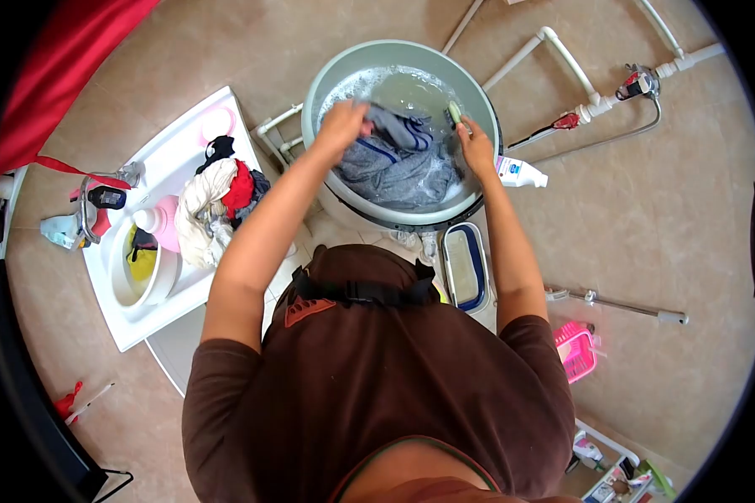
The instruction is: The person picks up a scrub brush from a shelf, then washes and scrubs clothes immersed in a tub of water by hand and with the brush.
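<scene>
A wide grey-green tub [317, 71] holds sudsy water and a soaked grey garment [377, 168] with dark blue stripes. At the tub's left side my left hand [344, 127] is closed on a bunched, raised part of the garment; its fingers are slightly blurred. On the opposite side, my right hand [476, 147] grips a scrub brush [455, 111] with a light green handle, held over the water near the rim. Part of the brush is hidden by the fingers.
Left of me, a white sink [126, 331] holds piled clothes [210, 205], a pink bottle [164, 220] and a white basin [166, 277]. A white bottle [520, 173] lies beside the tub. A blue-rimmed container [481, 293] stands below it; pipes [562, 59] run along the wall.
</scene>
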A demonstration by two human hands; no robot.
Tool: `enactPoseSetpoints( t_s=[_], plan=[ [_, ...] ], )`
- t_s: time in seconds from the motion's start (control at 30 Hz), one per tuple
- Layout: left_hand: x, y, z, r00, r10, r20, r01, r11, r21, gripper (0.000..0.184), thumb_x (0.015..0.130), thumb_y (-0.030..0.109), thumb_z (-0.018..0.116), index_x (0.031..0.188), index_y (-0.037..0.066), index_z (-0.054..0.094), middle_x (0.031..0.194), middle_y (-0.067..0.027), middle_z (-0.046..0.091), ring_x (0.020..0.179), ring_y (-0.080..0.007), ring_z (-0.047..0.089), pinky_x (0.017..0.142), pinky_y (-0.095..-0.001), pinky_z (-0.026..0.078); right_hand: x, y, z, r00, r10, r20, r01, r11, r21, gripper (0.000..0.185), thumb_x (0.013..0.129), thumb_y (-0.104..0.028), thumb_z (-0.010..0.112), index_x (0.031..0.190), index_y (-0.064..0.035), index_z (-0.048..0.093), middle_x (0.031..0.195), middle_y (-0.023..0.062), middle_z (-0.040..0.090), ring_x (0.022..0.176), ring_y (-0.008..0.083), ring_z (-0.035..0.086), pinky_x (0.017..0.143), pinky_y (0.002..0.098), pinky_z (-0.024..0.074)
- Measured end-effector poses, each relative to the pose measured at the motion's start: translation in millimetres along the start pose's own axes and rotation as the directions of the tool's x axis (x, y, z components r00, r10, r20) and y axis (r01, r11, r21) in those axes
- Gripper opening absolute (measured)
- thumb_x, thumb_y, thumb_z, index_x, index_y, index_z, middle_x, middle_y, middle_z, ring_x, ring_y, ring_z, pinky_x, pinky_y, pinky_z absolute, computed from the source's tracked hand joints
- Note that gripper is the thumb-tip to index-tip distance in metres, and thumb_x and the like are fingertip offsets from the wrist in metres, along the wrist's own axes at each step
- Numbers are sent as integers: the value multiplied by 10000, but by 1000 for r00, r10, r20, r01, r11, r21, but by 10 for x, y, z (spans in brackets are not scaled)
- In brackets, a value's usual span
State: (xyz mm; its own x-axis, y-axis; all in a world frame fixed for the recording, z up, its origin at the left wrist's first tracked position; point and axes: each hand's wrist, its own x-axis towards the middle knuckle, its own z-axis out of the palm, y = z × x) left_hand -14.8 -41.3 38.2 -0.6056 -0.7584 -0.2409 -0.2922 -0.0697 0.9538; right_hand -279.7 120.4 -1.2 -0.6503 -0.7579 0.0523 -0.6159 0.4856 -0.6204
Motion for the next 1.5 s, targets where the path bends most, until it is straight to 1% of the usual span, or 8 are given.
enactPoseSetpoints(
  t_s=[0.23, 0.33, 0.4, 0.63, 0.93, 1.1, 1.17, 1.5],
  plan=[
    [376, 979, 91, 941, 180, -288, -273, 904, -329, 243, 894, 208, 530, 951, -14, 611, 823, -47, 603, 771, -138, 543, 716, -279, 433, -45, 90, -70, 997, 80, 9, -81, 994, 71, 500, 832, -353, 662, 1208, -35, 575, 1054, 278, 630, 1033, 419, 592, 890, 425, 455],
    [600, 875, 180, 883, 310, -353, -366, 925, -103, 211, 879, 183, 545, 964, 8, 627, 843, -73, 626, 797, -173, 574, 752, -296, 449, -57, 97, -30, 952, 249, 178, -293, 911, 290, 347, 841, -233, 659, 1111, -19, 611, 840, 150, 648, 713, 239, 613, 630, 359, 471],
    [719, 528, 271, 888, 402, -223, -379, 915, 139, 182, 865, 160, 558, 967, 33, 638, 883, -93, 639, 833, -201, 595, 779, -307, 457, -84, 51, 44, 932, 269, 244, -351, 837, 419, 172, 888, -169, 604, 974, -20, 608, 610, -15, 481, 502, 108, 457, 473, 259, 392],
    [81, -214, 1084, 724, 416, 550, -546, 833, 90, 227, 818, 92, 558, 1033, 57, 622, 971, -123, 653, 926, -254, 623, 824, -331, 468, 102, 107, 375, 936, 317, 156, -343, 714, 610, 279, 915, -218, 556, 1088, -5, 606, 862, 100, 626, 755, 201, 565, 697, 341, 450],
    [-352, -96, 1028, 486, 372, 790, -590, 807, -17, 297, 782, 131, 608, 1054, 13, 613, 923, -128, 679, 821, -230, 649, 778, -335, 504, 67, 6, 592, 964, -188, 190, 207, 975, -84, 296, 854, -183, 576, 1092, -14, 623, 1062, 280, 611, 1036, 432, 565, 870, 453, 442],
    [97, -19, 569, 945, 204, 254, -298, 857, 420, 298, 767, 135, 628, 1051, 47, 640, 995, -132, 666, 926, -264, 645, 812, -339, 509, 155, -32, 592, 900, 32, 435, -272, 821, 502, 186, 809, -75, 605, 982, -13, 636, 836, 73, 623, 797, 189, 574, 743, 281, 440],
    [387, -430, 544, 837, 548, 14, -404, 600, 691, 296, 766, 139, 620, 1051, 61, 643, 959, -141, 667, 914, -305, 640, 816, -381, 506, 171, -198, 427, 886, 106, 451, -406, 648, 644, 172, 793, -42, 604, 959, -18, 638, 817, 24, 593, 766, 128, 533, 720, 235, 417],
    [573, -251, 290, 974, 219, 57, -218, 844, 490, 262, 721, 203, 670, 947, 72, 688, 896, -169, 677, 859, -331, 642, 787, -396, 488, 99, -702, -92, 995, -95, 33, 42, 693, 719, 217, 745, -42, 606, 952, 0, 654, 726, -45, 474, 654, 65, 425, 612, 208, 348]
  ],
)
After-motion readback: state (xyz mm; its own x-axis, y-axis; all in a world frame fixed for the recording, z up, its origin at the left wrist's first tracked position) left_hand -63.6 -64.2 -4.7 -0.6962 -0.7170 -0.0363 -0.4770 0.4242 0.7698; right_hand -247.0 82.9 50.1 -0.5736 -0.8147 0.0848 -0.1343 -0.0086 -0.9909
